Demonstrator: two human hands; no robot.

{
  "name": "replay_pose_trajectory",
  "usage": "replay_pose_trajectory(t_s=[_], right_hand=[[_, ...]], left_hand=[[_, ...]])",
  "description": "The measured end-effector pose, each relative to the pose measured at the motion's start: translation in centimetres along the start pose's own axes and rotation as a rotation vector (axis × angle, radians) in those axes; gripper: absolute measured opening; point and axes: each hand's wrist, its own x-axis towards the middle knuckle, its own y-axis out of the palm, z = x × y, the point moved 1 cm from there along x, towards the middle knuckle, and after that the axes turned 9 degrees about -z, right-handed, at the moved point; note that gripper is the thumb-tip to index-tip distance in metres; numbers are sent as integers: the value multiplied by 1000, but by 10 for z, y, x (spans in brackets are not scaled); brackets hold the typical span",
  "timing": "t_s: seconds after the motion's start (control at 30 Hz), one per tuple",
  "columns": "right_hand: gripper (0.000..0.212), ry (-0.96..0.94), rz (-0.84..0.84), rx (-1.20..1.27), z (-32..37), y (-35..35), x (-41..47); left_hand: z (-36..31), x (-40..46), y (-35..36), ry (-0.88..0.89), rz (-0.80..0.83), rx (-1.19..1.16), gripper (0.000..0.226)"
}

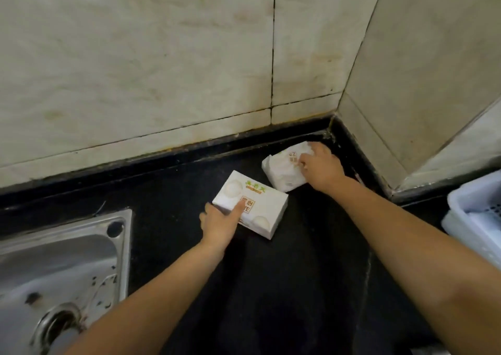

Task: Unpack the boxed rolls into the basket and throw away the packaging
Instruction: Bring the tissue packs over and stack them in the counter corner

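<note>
Two white boxes of rolls lie on the black counter (311,246) near the back corner. The nearer box (257,200) lies flat, printed with green and orange marks. My left hand (219,222) grips its left end, thumb on the top face. The farther box (284,169) looks crumpled and sits by the wall corner. My right hand (321,165) rests on its right side with the fingers curled over the top. A pale plastic basket (474,213) stands at the right edge of the view, only partly visible.
A steel sink (62,268) with a round drain fills the lower left. Stained tiled walls (162,70) close the counter at the back and right, meeting in a corner just behind the farther box.
</note>
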Motion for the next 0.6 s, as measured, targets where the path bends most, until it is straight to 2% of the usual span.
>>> replay_pose_trajectory(t_s=[0.03,0.07,0.1,0.17,0.2,0.3,0.43,0.5,0.6], right_hand=[[34,27,-19,37,-3,-2,0],[33,51,-48,81,-5,-5,0],[32,70,-86,123,-6,-10,-2],[31,79,-198,197,-6,-24,-8],[31,66,-260,231,-5,-32,-11],[31,13,-396,318,6,-58,-21],[27,-90,-492,343,21,-84,-44],[26,-187,-453,319,23,-84,-57],[25,-351,-274,223,13,-68,-72]], left_hand=[[1,4,-7,177,-34,137,85],[1,8,-14,344,5,187,80],[0,12,-20,471,102,187,73],[-1,21,-29,597,279,199,70],[-1,26,-31,624,302,227,69],[-3,29,-23,603,231,281,72],[-4,9,10,590,231,183,69],[-10,-1,29,592,260,116,66],[-21,-13,51,575,257,74,63]])
